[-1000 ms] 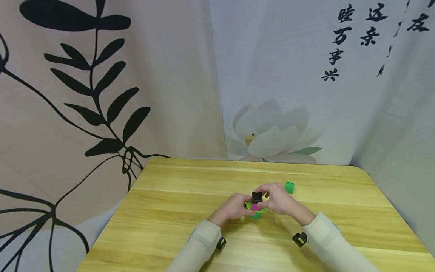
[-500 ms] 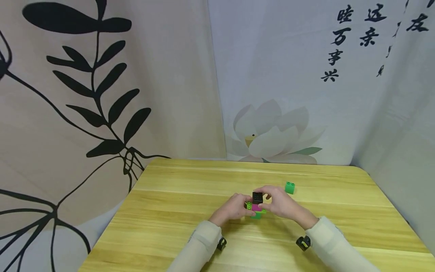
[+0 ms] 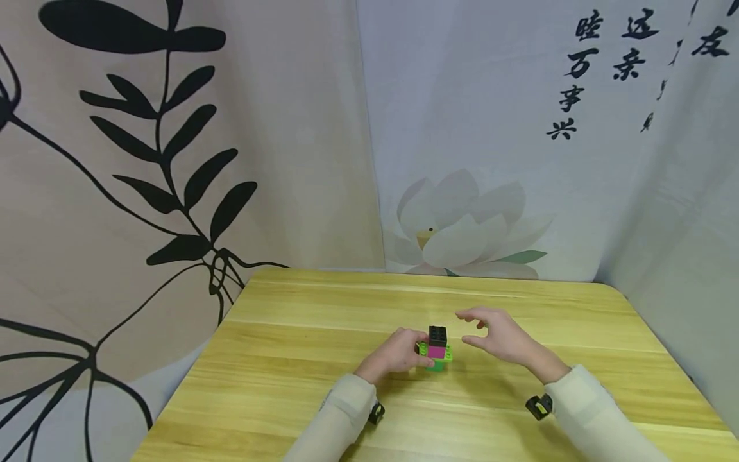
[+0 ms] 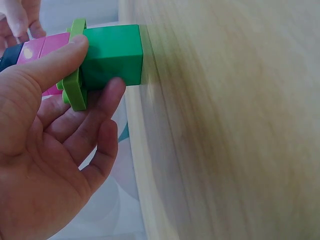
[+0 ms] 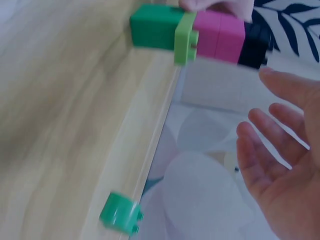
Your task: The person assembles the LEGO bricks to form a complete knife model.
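A stack of toy building blocks stands on the table: a green block (image 4: 112, 55) at the bottom, a flat lime plate (image 5: 184, 40), pink blocks (image 5: 219, 36) above it and a black block (image 3: 437, 335) on top. My left hand (image 3: 397, 351) grips the stack from the left, its thumb across the lime plate in the left wrist view. My right hand (image 3: 503, 335) hovers to the right of the stack, apart from it, with loosely bent fingers and nothing held. A loose green block (image 5: 121, 213) shows in the right wrist view; in the head view the right hand hides it.
The light wooden table (image 3: 323, 308) reaches back to a hanging cloth (image 3: 306, 160) with plant and flower prints. Black wrist cameras (image 3: 539, 406) sit below the cuffs.
My right hand has let go of the black block and moved right, away from the stack, now covering the loose green block in the head view. The left hand stays in place.
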`<action>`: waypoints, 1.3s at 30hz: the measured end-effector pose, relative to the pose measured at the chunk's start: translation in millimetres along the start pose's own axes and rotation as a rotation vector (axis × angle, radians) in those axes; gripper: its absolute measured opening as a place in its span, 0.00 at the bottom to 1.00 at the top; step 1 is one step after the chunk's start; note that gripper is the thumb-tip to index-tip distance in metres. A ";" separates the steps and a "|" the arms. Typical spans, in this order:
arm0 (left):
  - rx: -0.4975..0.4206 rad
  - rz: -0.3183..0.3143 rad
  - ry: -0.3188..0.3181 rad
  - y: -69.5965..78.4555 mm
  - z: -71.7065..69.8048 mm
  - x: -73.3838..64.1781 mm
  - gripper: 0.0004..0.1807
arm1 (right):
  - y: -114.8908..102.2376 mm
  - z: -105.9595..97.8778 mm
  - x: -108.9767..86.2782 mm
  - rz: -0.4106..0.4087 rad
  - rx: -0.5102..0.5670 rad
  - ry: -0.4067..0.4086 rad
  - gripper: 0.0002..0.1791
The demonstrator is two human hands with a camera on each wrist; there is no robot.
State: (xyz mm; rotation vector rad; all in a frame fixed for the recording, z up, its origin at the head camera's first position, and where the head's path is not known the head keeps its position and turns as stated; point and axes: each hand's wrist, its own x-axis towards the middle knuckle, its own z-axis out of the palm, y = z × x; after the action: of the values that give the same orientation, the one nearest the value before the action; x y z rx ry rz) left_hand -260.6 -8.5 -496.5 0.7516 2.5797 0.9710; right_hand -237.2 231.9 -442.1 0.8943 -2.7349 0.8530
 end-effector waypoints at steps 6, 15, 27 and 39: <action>-0.001 -0.003 0.002 0.6 0.4 -0.3 0.22 | 32.1 -9.9 -4.2 0.112 -0.015 0.024 0.22; -0.009 0.000 0.000 0.3 -0.4 -0.6 0.22 | 70.8 -12.4 -6.6 0.186 -0.056 0.006 0.23; -0.004 -0.007 0.007 2.6 -0.3 -1.2 0.22 | 97.7 0.0 -0.6 0.242 -0.049 -0.019 0.26; 0.000 -0.018 0.006 0.4 0.9 -0.4 0.22 | 110.8 13.4 0.2 0.246 0.005 -0.034 0.22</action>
State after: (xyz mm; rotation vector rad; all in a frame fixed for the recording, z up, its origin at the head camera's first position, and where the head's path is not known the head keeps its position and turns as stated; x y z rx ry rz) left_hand -259.8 -8.0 -496.9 0.7249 2.5868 0.9697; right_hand -301.1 297.7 -505.6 0.5844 -2.9151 0.8923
